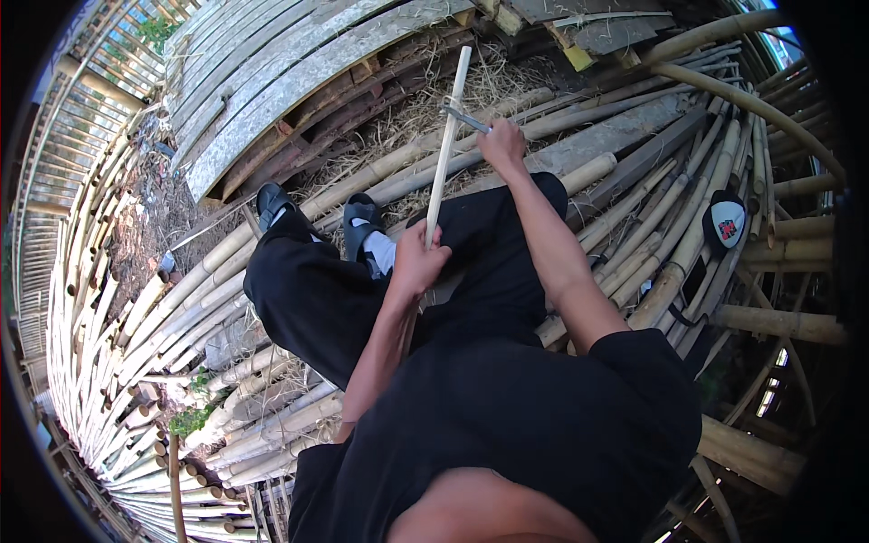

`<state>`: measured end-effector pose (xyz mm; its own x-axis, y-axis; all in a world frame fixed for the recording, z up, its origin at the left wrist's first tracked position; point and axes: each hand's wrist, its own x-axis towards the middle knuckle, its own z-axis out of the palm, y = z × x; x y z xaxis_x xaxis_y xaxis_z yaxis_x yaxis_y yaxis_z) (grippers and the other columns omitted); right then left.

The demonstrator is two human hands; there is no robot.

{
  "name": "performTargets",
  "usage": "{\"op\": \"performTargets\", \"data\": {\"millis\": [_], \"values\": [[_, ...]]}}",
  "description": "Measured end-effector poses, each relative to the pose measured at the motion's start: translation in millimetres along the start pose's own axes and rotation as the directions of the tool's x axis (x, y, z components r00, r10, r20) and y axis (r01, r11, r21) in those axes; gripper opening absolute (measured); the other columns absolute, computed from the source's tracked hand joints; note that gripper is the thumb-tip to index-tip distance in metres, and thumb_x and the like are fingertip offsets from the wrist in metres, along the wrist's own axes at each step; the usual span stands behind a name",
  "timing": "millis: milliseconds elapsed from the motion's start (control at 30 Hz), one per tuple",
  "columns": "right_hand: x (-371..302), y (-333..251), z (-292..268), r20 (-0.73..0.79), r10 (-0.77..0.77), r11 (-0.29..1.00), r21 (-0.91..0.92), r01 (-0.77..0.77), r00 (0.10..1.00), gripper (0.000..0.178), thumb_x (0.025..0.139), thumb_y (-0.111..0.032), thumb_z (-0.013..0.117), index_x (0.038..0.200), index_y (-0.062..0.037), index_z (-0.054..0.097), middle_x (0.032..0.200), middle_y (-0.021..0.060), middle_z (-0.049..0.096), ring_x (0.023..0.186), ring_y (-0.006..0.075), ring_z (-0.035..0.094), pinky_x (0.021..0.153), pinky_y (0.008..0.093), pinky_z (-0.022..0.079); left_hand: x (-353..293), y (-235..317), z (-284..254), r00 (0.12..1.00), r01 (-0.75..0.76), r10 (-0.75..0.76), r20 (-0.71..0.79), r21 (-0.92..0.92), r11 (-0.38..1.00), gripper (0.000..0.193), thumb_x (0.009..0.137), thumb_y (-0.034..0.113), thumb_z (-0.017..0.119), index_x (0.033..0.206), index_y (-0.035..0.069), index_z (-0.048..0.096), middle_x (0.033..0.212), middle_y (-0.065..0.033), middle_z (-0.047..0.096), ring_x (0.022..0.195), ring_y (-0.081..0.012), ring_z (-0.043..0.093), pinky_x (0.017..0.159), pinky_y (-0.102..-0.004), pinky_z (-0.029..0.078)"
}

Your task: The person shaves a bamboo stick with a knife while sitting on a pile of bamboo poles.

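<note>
The left forearm (373, 357) reaches forward, and the left hand (419, 264) has its fingers wrapped around the near end of a pale strip (444, 167). The strip extends well beyond those fingers, leaning slightly right. The right forearm (550, 231) stretches farther out; the right hand's (503, 147) fingers grip a knife (467, 119), its blade crossing the strip just left of them. Bamboo poles (593, 170) lie to their right.

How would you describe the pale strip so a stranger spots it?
Find the grey plank platform at the top. Right of it, a pale strip extends from the left hand, crossed near its far end by a knife-like tool in the right hand. Unlike the round bamboo poles nearby, it is slim and held.
</note>
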<state>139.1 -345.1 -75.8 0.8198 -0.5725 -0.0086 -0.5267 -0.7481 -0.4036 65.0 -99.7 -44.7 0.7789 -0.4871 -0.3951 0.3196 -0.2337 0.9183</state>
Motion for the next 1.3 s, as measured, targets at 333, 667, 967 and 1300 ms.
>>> {"op": "performTargets", "data": {"millis": [333, 667, 967, 1300], "values": [[-35, -19, -10, 0.446, 0.045, 0.952, 0.253, -0.174, 0.894, 0.032, 0.076, -0.024, 0.060, 0.076, 0.0082, 0.065, 0.077, 0.0274, 0.064, 0.080, 0.0405, 0.065, 0.076, 0.0463, 0.051, 9, -8, -5, 0.998, 0.052, -0.051, 0.020, -0.072, 0.996, 0.020, 0.066, -0.003, 0.060, 0.075, 0.006, 0.044, 0.065, 0.0033, 0.041, 0.060, -0.0057, 0.039, 0.052, -0.0215, 0.032], [29, 12, -34, 0.051, -0.192, 0.974, -0.110, 0.197, 0.980, 0.021, 0.076, -0.025, 0.063, 0.079, -0.0042, 0.068, 0.077, 0.0178, 0.066, 0.077, 0.0349, 0.066, 0.072, 0.0439, 0.054, -6, 6, -1, 0.995, 0.028, -0.023, 0.093, -0.050, 0.998, 0.019, 0.066, -0.001, 0.060, 0.073, 0.006, 0.045, 0.062, 0.0017, 0.044, 0.056, -0.0076, 0.043, 0.051, -0.0249, 0.036], [5, -11, 25, 0.583, 0.012, 0.802, 0.480, -0.356, 0.812, 0.032, 0.082, -0.027, 0.062, 0.075, 0.0040, 0.062, 0.062, 0.0164, 0.059, 0.058, 0.0272, 0.060, 0.054, 0.0395, 0.046, 6, 4, -7, 0.997, -0.054, 0.053, -0.055, -0.013, 0.998, 0.025, 0.084, 0.021, 0.066, 0.076, 0.006, 0.047, 0.056, 0.0023, 0.045, 0.047, -0.0041, 0.038, 0.041, -0.0213, 0.028], [-44, -34, -35, 0.233, -0.429, 0.898, 0.003, 0.440, 0.873, 0.025, 0.082, -0.026, 0.057, 0.082, -0.0040, 0.068, 0.072, 0.0209, 0.064, 0.074, 0.0402, 0.064, 0.072, 0.0486, 0.051, -3, 14, -4, 0.992, 0.123, -0.129, 0.011, -0.393, 0.911, 0.032, 0.098, 0.034, 0.047, 0.083, 0.006, 0.050, 0.050, 0.0031, 0.040, 0.034, -0.0037, 0.030, 0.032, -0.0199, 0.021]]}}
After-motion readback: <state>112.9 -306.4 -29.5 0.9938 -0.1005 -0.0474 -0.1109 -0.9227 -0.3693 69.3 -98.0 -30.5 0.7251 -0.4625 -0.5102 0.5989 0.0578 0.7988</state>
